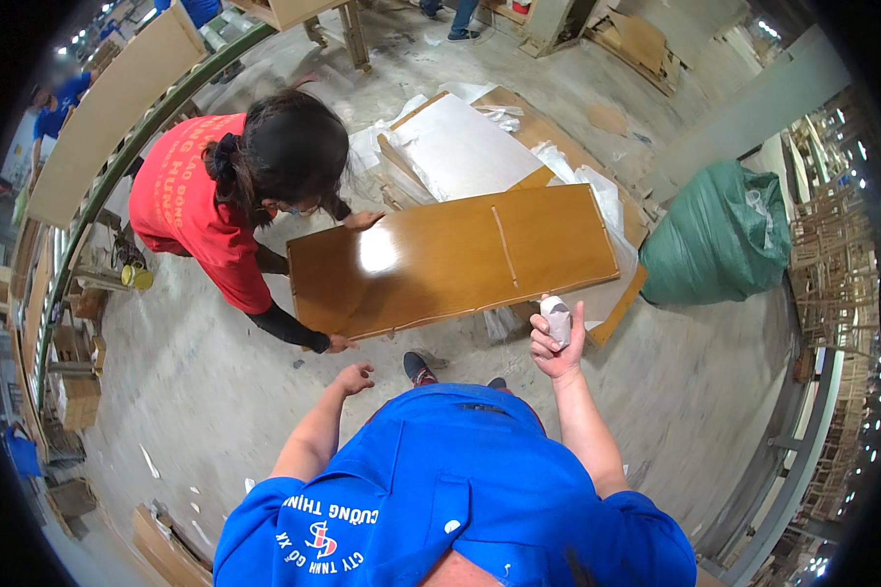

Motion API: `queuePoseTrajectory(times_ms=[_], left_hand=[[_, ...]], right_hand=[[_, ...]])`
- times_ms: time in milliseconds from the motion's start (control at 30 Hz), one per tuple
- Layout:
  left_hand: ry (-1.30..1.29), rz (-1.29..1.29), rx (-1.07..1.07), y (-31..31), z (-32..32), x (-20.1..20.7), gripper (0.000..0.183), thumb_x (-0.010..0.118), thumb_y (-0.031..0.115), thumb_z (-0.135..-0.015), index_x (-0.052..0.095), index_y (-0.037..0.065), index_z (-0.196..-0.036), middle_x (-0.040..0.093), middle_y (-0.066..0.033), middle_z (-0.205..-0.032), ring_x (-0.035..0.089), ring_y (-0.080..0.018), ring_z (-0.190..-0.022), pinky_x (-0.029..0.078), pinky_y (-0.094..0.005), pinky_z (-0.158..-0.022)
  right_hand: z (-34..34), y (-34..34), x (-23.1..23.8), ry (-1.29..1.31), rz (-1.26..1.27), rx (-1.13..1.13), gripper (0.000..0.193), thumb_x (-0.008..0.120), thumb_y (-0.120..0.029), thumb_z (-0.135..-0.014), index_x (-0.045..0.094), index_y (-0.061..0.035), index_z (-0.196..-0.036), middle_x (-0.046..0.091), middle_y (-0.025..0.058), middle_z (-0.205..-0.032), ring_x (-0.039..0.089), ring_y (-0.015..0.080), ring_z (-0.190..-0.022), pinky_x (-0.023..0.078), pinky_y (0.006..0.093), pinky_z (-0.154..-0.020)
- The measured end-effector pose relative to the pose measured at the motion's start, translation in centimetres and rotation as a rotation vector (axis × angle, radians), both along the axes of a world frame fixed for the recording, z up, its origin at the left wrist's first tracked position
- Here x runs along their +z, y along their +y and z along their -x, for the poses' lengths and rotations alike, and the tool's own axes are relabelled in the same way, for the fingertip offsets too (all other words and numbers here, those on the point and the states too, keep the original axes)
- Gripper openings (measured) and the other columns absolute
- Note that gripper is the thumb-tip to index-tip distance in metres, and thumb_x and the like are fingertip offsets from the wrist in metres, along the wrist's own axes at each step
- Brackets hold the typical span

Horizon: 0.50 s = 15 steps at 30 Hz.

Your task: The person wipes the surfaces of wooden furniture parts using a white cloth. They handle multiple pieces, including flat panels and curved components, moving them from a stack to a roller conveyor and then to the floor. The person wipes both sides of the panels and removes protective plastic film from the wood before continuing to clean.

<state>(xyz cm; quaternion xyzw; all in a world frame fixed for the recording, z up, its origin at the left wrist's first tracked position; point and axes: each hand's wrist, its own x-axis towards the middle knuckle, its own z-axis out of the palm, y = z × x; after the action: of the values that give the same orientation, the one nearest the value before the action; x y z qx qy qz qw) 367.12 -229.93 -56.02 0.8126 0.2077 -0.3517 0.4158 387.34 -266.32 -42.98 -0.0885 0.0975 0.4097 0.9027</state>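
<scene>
A glossy brown wooden panel (440,256) lies tilted across the middle, with a thin raised strip across its right part. My right hand (556,354) is just off its near right edge, closed around a small whitish cylindrical bundle (556,321) with a grey patch. What the bundle is made of I cannot make out. My left hand (355,379) is in the air short of the panel's near left corner, its fingers loosely bent and nothing seen in them. A co-worker in a red shirt (191,205) bends over the panel's left end, one hand at the far edge, the other at the near corner.
Behind the panel lies a stack of white-covered boards (465,147) with cardboard and loose wrapping. A stuffed green sack (719,235) stands at the right, near racks of wooden parts (837,245). A roller conveyor (98,191) curves along the left. Paper scraps litter the concrete floor (235,401).
</scene>
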Motion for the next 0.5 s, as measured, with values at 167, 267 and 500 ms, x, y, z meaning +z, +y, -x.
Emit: queuePoseTrajectory(times_ms=[167, 267, 500], left_hand=[[0.056, -0.069, 0.040, -2.8, 1.6, 1.3, 0.050, 0.071, 0.025, -0.070, 0.060, 0.010, -0.116, 0.065, -0.0149, -0.108, 0.061, -0.0285, -0.102, 0.048, -0.0364, -0.089], [0.097, -0.126, -0.030, -5.4, 1.9, 1.4, 0.048, 0.069, 0.026, -0.071, 0.060, 0.010, -0.116, 0.065, -0.0148, -0.109, 0.061, -0.0294, -0.103, 0.048, -0.0371, -0.090], [-0.052, -0.075, -0.006, -13.1, 0.8, 0.3, 0.042, 0.064, 0.023, -0.074, 0.061, 0.008, -0.113, 0.066, -0.0151, -0.108, 0.062, -0.0296, -0.100, 0.049, -0.0373, -0.088]], right_hand=[[-1.1, -2.5, 0.7, -0.039, -0.041, 0.011, 0.068, 0.041, -0.066, -0.087, 0.051, -0.0105, -0.125, 0.049, 0.0098, -0.077, 0.037, 0.0095, -0.045, 0.024, 0.0222, -0.039], [-1.4, -5.5, 0.9, -0.074, -0.072, -0.029, 0.068, 0.041, -0.065, -0.088, 0.050, -0.0102, -0.126, 0.049, 0.0100, -0.078, 0.037, 0.0095, -0.045, 0.024, 0.0223, -0.039], [1.5, -13.5, -1.0, 0.001, -0.058, -0.121, 0.064, 0.044, -0.062, -0.089, 0.050, -0.0107, -0.126, 0.046, 0.0083, -0.078, 0.037, 0.0080, -0.045, 0.023, 0.0212, -0.038]])
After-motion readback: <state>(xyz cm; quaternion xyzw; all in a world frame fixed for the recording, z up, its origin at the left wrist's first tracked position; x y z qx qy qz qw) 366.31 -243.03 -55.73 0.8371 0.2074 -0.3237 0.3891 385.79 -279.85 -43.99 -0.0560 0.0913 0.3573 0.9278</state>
